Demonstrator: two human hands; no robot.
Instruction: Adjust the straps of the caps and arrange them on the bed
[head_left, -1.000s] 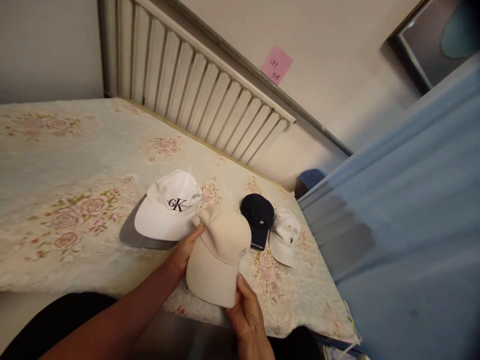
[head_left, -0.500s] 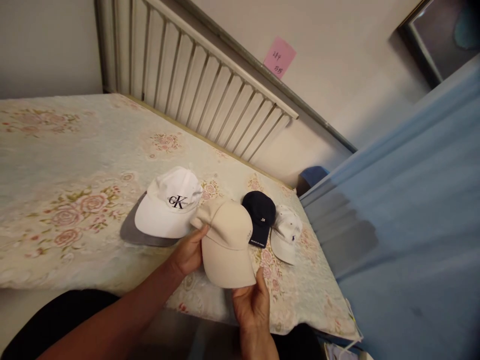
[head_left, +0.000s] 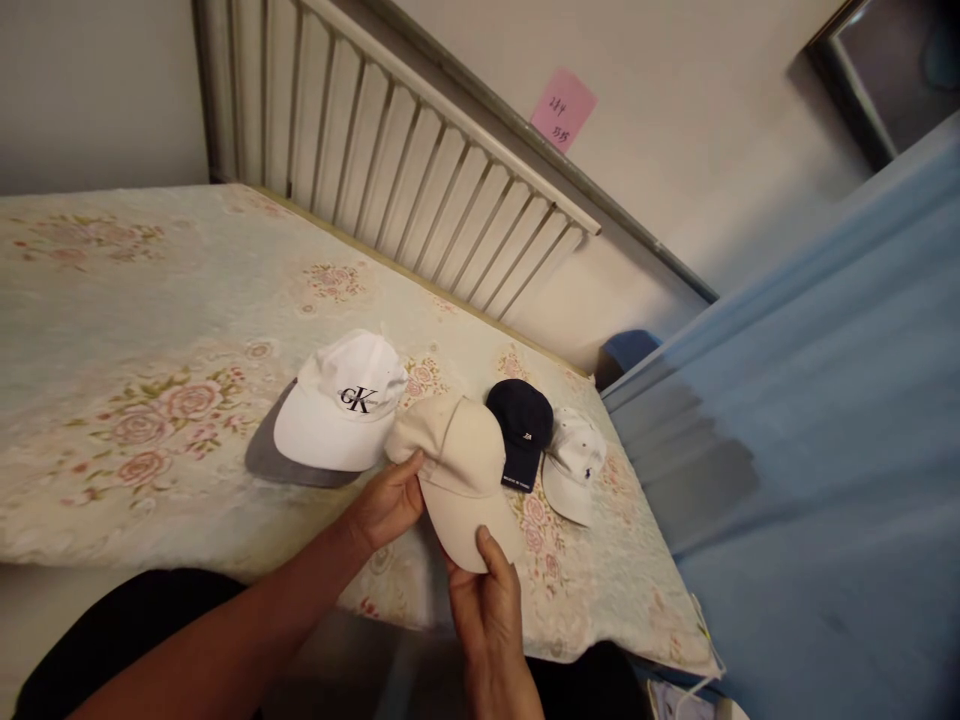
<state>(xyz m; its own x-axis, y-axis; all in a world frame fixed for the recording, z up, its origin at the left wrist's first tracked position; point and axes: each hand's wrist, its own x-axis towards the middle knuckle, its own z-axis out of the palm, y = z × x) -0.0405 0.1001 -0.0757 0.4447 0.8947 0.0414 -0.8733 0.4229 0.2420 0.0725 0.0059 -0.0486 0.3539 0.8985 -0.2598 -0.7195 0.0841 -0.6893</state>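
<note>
I hold a beige cap (head_left: 459, 462) over the near edge of a bed with a floral cover (head_left: 135, 330). My left hand (head_left: 388, 503) grips the cap's crown on its left side. My right hand (head_left: 486, 595) pinches the brim from below, thumb on top. Just left of it lies a white cap with black letters (head_left: 343, 403), stacked on a grey brim (head_left: 264, 459). To the right sit a navy cap (head_left: 521, 427) and a small white cap (head_left: 574, 463), side by side.
A slatted headboard (head_left: 390, 150) runs along the bed's far side, with a pink sticky note (head_left: 562, 108) on the wall above it. A blue curtain (head_left: 825, 430) hangs at the right. A dark-framed panel (head_left: 877, 70) is at the top right.
The beige cap has turned and moved further onto the bed, closer to the other caps. My right hand shifted from the brim's side to under its tip.
</note>
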